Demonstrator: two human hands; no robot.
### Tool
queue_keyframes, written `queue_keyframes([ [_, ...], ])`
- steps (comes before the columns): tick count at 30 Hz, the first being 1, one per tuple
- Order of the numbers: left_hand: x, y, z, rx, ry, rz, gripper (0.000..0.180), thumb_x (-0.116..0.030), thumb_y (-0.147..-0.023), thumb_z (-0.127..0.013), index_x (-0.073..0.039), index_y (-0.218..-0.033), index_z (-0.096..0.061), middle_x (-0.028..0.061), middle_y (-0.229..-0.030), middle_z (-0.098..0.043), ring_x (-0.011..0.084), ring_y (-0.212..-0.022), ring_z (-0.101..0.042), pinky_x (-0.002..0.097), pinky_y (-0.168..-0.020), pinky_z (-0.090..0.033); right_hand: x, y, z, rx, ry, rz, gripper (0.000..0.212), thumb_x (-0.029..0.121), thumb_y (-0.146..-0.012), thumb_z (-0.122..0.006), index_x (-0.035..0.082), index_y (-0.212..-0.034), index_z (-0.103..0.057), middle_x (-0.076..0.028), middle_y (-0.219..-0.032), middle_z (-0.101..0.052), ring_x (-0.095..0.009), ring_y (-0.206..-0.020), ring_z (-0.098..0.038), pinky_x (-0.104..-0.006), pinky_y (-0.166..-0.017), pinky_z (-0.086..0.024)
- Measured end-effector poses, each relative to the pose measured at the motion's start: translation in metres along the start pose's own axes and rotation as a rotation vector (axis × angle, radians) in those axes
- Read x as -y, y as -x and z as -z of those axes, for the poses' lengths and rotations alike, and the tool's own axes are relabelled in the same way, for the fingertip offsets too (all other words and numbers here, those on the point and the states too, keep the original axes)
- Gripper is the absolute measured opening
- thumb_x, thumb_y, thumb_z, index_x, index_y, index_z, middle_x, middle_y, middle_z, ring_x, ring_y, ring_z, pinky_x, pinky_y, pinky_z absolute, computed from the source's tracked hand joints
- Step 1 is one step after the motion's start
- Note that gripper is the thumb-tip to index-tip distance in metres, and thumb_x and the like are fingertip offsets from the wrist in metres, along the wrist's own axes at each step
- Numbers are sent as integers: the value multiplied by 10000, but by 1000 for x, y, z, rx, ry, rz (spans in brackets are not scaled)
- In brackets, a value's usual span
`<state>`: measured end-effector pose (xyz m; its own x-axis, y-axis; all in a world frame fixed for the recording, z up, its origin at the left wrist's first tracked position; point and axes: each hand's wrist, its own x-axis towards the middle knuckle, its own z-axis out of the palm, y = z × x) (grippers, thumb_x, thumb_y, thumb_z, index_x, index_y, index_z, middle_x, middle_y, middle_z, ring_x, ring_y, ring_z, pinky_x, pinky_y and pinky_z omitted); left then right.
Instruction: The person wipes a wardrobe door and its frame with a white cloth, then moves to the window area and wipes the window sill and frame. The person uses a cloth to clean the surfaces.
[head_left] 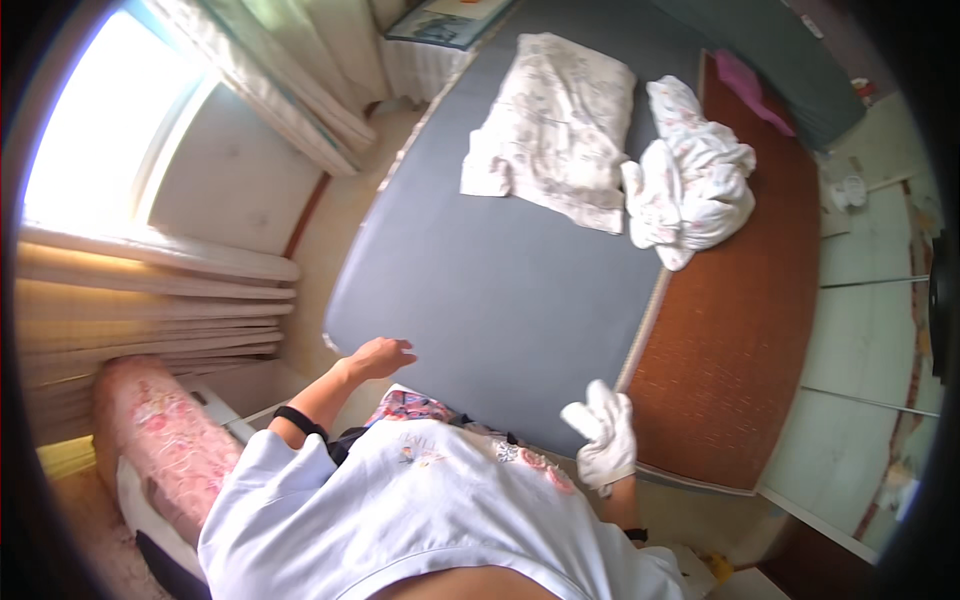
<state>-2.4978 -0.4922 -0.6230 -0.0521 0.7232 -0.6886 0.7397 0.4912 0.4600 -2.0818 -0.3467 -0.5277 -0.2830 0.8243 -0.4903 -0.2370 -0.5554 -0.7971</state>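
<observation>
Head view, looking down: a person in a white shirt stands at the near edge of a bed with a bare grey mattress (500, 290). The right hand (605, 440) is closed around a small white cloth (598, 420), which bunches up out of the fist; its long axis runs roughly upright in the picture, the loose end pointing away from the person toward the mattress's right edge. The cloth sits above and partly over the fingers, hiding how tightly they curl. The left hand (378, 357) is open and holds nothing, fingers stretched toward the right, hovering at or just touching the near left corner of the mattress; a dark band circles that forearm. Farther up the bed lie a flat floral pillowcase (550, 130) and, just beside it to the right, a crumpled white sheet (690, 180). A brown woven mat (730, 330) shows along the bed's right side.
</observation>
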Motion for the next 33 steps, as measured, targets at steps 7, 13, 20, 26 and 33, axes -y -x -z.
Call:
queue_keyframes([
  [7,42,47,86,-103,35,-14,490,-406,-935,-527,-68,-1290,-548,174,-1077,-674,331,-1016,-629,401,-887,-487,-71,-20,-35,348,1372,649,75,184,-917,-467,126,-928,-513,-3,-924,-420,-137,-826,-360,-258,-700,-265],
  [13,202,47,172,-133,3,-213,470,-387,-934,-537,-79,-1289,-547,157,-1095,-677,321,-1003,-641,391,-874,-499,-160,-48,-145,328,2642,1471,390,405,-1027,-368,68,-1142,-527,15,-1181,-541,-63,-1057,-519,-190,-826,-433],
  [20,371,103,288,-468,207,-285,437,-300,-917,-609,-19,-1247,-552,162,-1103,-671,332,-1017,-637,400,-849,-511,-168,-15,-433,731,1855,1165,293,369,-1000,-393,93,-1043,-482,6,-1041,-482,-95,-969,-492,-227,-779,-416],
  [26,420,168,304,-703,431,-79,393,-235,-915,-608,2,-1226,-572,193,-1087,-653,289,-1002,-641,363,-863,-505,-155,-57,-561,318,2786,2206,225,338,-976,-414,115,-957,-443,-2,-921,-431,-122,-894,-469,-258,-738,-401],
  [33,465,186,331,-925,362,-36,379,-222,-910,-628,-34,-1232,-566,134,-1071,-601,259,-901,-627,350,-803,-508,-178,-129,-689,127,2801,2572,189,302,-948,-438,141,-858,-398,-11,-781,-372,-154,-806,-443,-295,-690,-383],
])
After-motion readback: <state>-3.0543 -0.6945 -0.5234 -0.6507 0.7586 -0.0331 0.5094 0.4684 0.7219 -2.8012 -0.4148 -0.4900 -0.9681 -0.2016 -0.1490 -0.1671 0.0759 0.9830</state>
